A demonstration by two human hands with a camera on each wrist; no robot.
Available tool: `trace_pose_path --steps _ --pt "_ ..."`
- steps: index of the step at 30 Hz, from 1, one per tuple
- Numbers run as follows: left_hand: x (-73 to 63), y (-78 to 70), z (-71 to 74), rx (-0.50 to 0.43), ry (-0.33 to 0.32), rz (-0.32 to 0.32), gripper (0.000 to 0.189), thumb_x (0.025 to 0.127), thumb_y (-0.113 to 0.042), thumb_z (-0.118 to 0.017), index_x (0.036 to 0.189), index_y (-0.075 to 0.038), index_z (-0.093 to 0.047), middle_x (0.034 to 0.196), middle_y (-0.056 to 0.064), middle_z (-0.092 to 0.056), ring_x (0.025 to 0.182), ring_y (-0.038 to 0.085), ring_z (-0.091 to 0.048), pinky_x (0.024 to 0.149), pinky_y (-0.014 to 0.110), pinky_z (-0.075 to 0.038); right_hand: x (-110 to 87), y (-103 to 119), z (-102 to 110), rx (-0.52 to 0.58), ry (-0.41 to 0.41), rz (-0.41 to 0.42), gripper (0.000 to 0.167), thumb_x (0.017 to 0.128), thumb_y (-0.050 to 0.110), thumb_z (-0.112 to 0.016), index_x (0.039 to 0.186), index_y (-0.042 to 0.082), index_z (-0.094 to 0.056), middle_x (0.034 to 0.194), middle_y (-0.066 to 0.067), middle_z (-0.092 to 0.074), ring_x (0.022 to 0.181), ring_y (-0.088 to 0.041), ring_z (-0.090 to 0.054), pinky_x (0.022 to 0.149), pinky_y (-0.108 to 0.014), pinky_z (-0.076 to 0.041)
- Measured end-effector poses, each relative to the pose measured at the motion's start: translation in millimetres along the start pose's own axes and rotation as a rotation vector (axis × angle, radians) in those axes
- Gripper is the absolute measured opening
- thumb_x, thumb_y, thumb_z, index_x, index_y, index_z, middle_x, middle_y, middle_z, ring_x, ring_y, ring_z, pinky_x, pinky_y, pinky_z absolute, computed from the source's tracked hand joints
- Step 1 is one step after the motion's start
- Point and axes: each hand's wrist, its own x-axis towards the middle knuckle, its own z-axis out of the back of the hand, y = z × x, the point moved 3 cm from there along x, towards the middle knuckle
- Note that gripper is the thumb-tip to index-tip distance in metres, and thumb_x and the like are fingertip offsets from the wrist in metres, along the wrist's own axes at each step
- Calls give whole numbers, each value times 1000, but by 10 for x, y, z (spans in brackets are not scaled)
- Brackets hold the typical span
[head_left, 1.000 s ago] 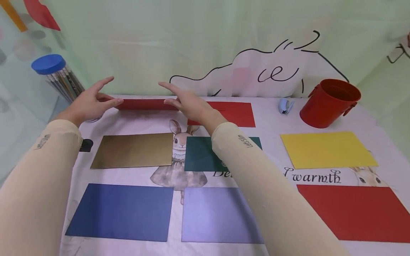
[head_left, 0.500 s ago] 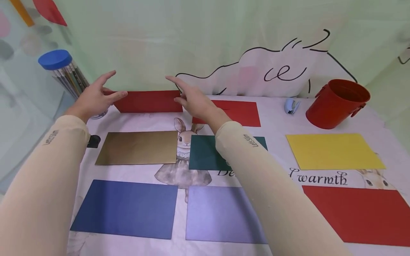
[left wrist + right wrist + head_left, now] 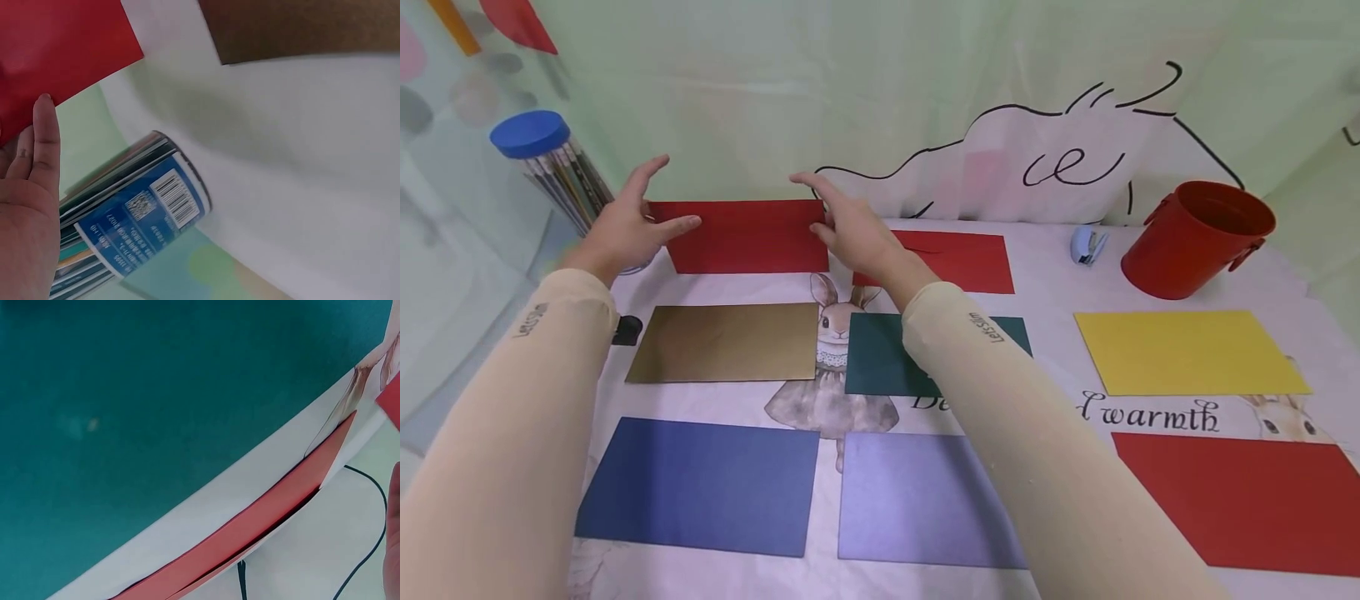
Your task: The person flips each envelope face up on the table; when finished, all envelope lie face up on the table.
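Note:
A red paper sheet (image 3: 745, 237) stands tilted up at the back left, its broad face toward me. At its left end my left hand (image 3: 625, 221) pinches it, thumb in front and the other fingers partly hidden behind. My right hand (image 3: 857, 233) holds the right end between thumb and fingers, with the index finger stretched out above. In the left wrist view, fingers (image 3: 45, 134) lie against the red sheet (image 3: 69, 47). Only a corner of that sheet (image 3: 392, 400) and a sliver of the right hand (image 3: 392, 537) show in the right wrist view.
Flat on the table lie gold (image 3: 726, 342), dark green (image 3: 880, 354), yellow (image 3: 1191, 354), blue (image 3: 700, 483) and lilac (image 3: 925, 500) sheets, plus two red ones (image 3: 962, 262). A blue-lidded pencil tub (image 3: 553, 167) stands left, a stapler (image 3: 1086, 246) and red bucket (image 3: 1187, 242) right.
The red sheet between my hands has tipped up, so much more of its face shows and its top edge is higher. Both hands have risen slightly with it; the head view has shifted a little.

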Motion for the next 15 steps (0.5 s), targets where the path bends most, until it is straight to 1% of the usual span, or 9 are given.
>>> trace_pose_path --steps 2,5,7,11,12,15 --pt "-4 21 -10 -6 -2 -1 96 95 -44 -67 157 -50 5 154 27 -34 138 49 -35 103 68 -36 16 -3 -17 4 2 -10 73 98 12 -66 156 33 -26 100 -6 -58 73 -22 -55 67 -26 -51" --pt "-3 43 -28 -21 -5 -4 96 95 -40 -69 159 -48 1 154 26 -34 138 48 -35 102 66 -38 29 -8 -32 20 5 -29 72 97 12 -67 154 32 -27 105 -5 -58 82 -19 -58 70 -25 -53" --pt "3 48 -46 -34 -9 -4 95 95 -36 -71 159 -47 -2 154 25 -34 138 47 -37 102 65 -39 39 -19 -38 30 8 -49 70 97 12 -67 152 31 -29 112 -5 -59 90 -17 -60 74 -24 -54" --pt "21 47 -83 -44 -19 -9 91 96 -28 -71 160 -39 -7 152 25 -35 135 46 -40 102 63 -40 56 -46 -47 56 14 -86 64 96 10 -68 146 28 -32 127 -6 -58 108 -17 -60 83 -26 -55" --pt "26 51 -90 -44 -22 -8 90 96 -26 -71 160 -37 -8 152 25 -36 134 46 -41 102 62 -41 59 -54 -51 60 16 -94 63 96 10 -68 145 27 -33 130 -6 -57 111 -18 -59 84 -27 -55" --pt "37 60 -106 -33 -33 -16 88 94 -23 -73 158 -31 -14 152 23 -36 131 45 -44 101 60 -43 66 -70 -61 60 15 -107 62 94 9 -71 143 24 -36 133 -6 -55 114 -19 -58 85 -28 -55"
